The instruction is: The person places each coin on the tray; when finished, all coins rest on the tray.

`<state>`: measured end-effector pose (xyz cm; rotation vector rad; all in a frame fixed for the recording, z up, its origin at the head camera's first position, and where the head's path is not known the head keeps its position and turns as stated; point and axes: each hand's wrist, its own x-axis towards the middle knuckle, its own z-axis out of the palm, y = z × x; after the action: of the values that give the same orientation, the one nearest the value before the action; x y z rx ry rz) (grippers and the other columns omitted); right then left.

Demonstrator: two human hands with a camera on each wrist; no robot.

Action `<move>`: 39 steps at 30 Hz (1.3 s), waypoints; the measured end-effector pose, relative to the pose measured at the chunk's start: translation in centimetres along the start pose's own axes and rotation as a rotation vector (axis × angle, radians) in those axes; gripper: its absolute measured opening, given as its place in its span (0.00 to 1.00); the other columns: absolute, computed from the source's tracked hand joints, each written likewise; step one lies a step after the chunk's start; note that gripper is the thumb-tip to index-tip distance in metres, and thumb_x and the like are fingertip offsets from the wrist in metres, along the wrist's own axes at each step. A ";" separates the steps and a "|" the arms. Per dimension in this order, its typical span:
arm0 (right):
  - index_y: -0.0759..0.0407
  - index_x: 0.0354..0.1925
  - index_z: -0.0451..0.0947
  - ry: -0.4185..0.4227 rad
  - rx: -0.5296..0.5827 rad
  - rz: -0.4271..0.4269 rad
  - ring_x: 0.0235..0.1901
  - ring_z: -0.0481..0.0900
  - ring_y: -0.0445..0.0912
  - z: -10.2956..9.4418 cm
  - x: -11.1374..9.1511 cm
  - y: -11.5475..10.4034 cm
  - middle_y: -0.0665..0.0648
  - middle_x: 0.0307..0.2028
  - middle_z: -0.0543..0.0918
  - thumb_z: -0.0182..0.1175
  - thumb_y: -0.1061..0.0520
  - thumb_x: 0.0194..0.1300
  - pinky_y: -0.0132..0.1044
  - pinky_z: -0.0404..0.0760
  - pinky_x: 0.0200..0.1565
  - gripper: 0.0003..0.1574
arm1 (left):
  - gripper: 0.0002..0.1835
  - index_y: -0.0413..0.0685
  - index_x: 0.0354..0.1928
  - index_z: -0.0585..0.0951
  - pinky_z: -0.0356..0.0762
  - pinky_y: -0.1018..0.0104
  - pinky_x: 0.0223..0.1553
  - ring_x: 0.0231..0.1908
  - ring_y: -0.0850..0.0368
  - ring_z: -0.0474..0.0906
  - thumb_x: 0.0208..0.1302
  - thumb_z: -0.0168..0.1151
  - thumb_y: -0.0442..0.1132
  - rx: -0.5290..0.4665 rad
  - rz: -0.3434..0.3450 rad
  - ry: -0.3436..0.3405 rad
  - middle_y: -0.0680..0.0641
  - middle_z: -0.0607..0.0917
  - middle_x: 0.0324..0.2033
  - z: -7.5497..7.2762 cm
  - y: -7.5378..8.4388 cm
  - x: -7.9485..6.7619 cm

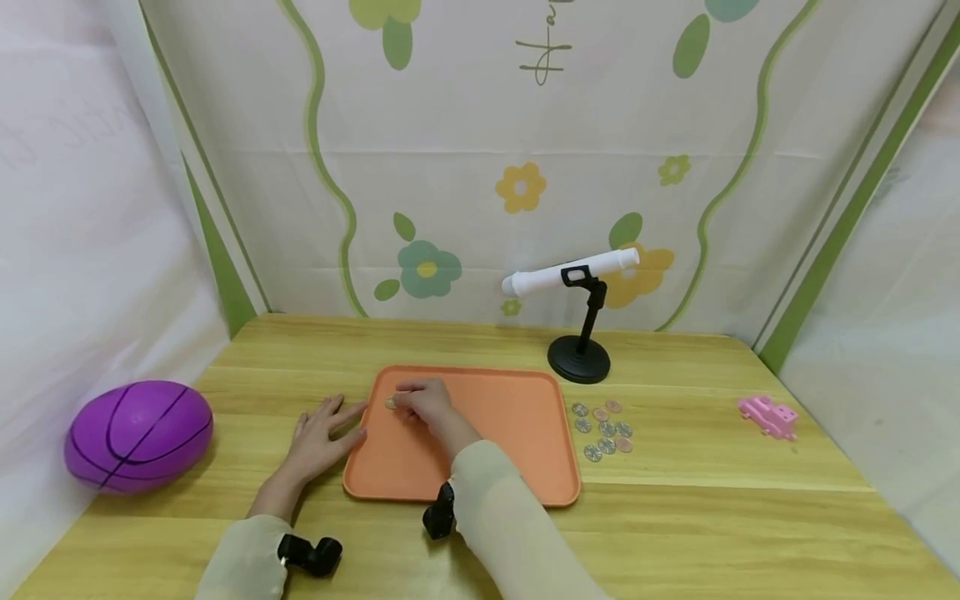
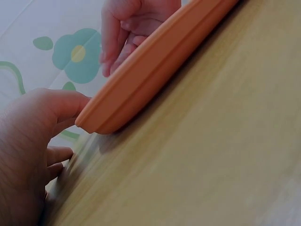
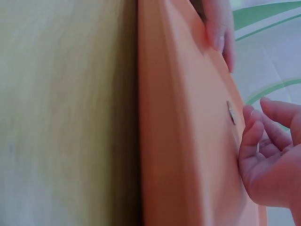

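**Lone coin (image 1: 390,403) on orange tray (image 1: 502,417), right hand (image 1: 429,407) beside it**

The coin lies near the tray's left edge, just off the right hand's fingertips. That hand's grip is narrow and loosely bent; the right wrist view shows a slight gap between fingers and coin. The left hand (image 1: 318,442) has its grip spread wide, touching the tray's left rim from outside.

On the wooden counter (image 1: 712,525), silvery and coppery coins (image 1: 606,428) cluster just right of the tray. Behind them, a black stand (image 1: 580,361) carries a white microphone-shaped tube (image 1: 536,281). A purple ball (image 1: 138,435) sits far left, a pink toy (image 1: 768,417) far right.
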<state>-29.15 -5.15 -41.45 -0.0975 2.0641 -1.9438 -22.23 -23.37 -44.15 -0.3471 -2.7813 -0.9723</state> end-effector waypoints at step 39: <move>0.62 0.47 0.74 0.065 -0.015 -0.120 0.24 0.72 0.45 -15.4 -3.3 -6.8 0.60 0.38 0.78 0.58 0.58 0.56 0.35 0.74 0.31 0.19 | 0.26 0.45 0.56 0.71 0.34 0.37 0.51 0.59 0.33 0.45 0.57 0.55 0.50 -0.009 0.006 0.006 0.30 0.57 0.58 0.0 -0.1 -0.1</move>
<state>-31.14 9.93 -33.61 -0.1667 2.1606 -2.0271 -22.15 -23.44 -44.21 -0.3534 -2.7702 -0.9826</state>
